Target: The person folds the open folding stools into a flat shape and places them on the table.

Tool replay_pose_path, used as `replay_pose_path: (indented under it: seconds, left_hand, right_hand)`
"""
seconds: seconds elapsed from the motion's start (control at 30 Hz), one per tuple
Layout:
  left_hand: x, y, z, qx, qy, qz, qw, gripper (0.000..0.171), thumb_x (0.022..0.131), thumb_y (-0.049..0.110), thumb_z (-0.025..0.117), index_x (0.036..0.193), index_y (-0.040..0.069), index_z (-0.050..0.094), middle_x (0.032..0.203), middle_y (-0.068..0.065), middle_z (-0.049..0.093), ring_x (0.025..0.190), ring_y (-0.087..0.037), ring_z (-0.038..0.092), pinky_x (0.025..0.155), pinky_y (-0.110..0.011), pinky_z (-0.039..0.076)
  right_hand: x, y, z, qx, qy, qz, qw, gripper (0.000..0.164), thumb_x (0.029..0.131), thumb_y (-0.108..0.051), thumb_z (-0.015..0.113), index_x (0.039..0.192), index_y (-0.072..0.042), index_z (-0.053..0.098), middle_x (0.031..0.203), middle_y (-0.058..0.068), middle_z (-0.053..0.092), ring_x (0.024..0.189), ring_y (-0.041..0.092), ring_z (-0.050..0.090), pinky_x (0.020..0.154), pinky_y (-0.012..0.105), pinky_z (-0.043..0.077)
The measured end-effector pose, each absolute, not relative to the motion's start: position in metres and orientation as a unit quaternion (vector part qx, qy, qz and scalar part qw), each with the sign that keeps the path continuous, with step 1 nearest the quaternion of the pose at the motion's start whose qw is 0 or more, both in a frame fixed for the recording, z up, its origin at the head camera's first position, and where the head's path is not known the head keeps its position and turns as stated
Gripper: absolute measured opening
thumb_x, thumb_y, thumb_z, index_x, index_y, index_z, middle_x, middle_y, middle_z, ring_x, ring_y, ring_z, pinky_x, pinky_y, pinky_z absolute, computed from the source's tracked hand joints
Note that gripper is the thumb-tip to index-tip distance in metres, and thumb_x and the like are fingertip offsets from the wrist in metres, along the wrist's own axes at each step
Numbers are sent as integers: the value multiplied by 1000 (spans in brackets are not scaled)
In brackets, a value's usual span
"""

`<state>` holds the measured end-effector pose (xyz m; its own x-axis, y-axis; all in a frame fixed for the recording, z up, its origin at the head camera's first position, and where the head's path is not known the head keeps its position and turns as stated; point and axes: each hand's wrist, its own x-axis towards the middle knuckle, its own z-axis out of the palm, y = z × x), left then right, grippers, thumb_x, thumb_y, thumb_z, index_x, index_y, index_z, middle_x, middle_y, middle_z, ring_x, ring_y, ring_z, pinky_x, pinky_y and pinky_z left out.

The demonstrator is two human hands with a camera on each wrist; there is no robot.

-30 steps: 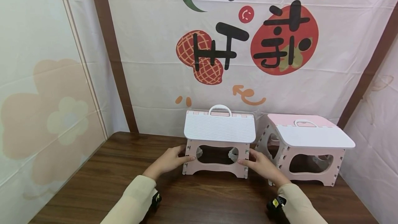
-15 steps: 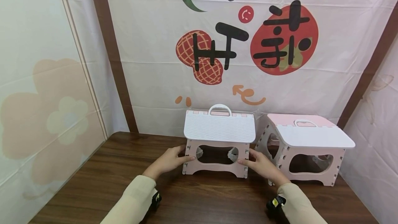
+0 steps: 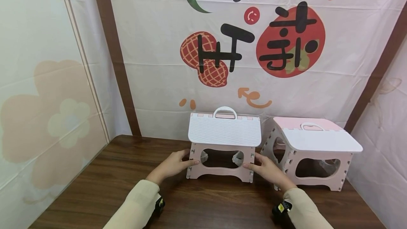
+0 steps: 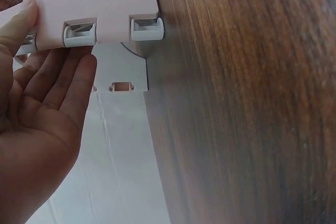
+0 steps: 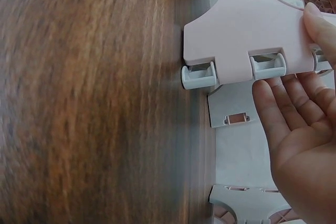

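Observation:
A pink and white folding stool (image 3: pixel 224 129) stands on the brown table, its white top half sloping toward me and its handle upright. My left hand (image 3: pixel 173 165) holds the left edge of its front leg panel, thumb in front and fingers behind. The right hand (image 3: pixel 268 168) grips the opposite edge the same way. In the left wrist view, the left fingers (image 4: pixel 58 77) lie behind the pink panel (image 4: pixel 97 3) beside its white hinges. The right wrist view has the right thumb (image 5: pixel 317 24) on the panel's face (image 5: pixel 241 30), fingertips at the hinged edge.
A second folding stool (image 3: pixel 321 140), with a pink and a white top half, stands unfolded close to my right hand. A printed cloth (image 3: pixel 159 63) hangs behind the table. Dark wood table surface (image 3: pixel 216 204) lies in front of the stool.

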<state>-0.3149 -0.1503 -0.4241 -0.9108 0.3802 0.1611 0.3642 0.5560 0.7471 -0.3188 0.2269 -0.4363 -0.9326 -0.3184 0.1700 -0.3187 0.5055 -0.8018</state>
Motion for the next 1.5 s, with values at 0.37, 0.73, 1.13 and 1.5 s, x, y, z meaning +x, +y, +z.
replay_pose_path:
  seconds: [0.37, 0.73, 1.13, 1.5]
  left_hand:
    - [-315, -150, -425, 209, 881, 424, 12, 63, 96, 47, 66, 136, 0, 57, 124, -13, 66, 108, -23, 65, 89, -44, 54]
    - [-316, -150, -426, 210, 880, 426, 15, 62, 96, 46, 65, 137, 1, 57, 126, -12, 66, 110, -23, 64, 91, -45, 53]
    - [-316, -150, -427, 212, 876, 432, 20, 64, 97, 46, 65, 138, -2, 55, 129, -15, 64, 114, -27, 62, 93, -48, 51]
    - [-317, -149, -426, 210, 878, 429, 22, 70, 97, 46, 64, 141, -6, 51, 129, -16, 64, 116, -29, 62, 95, -50, 50]
  right_hand:
    - [-318, 225, -435, 184, -870, 457, 3, 56, 90, -38, 75, 136, -10, 60, 130, 8, 63, 117, 24, 58, 99, 45, 44]
    - [-319, 226, -435, 191, -865, 464, 0, 52, 91, -36, 75, 134, -10, 61, 126, 7, 66, 111, 22, 60, 95, 42, 47]
    - [-320, 226, -437, 196, -864, 464, -7, 54, 92, -36, 74, 136, -8, 59, 126, 8, 65, 111, 22, 60, 93, 42, 48]
    - [-321, 228, -436, 206, -859, 469, -20, 51, 94, -35, 72, 135, -7, 59, 126, 9, 65, 110, 23, 60, 91, 41, 49]
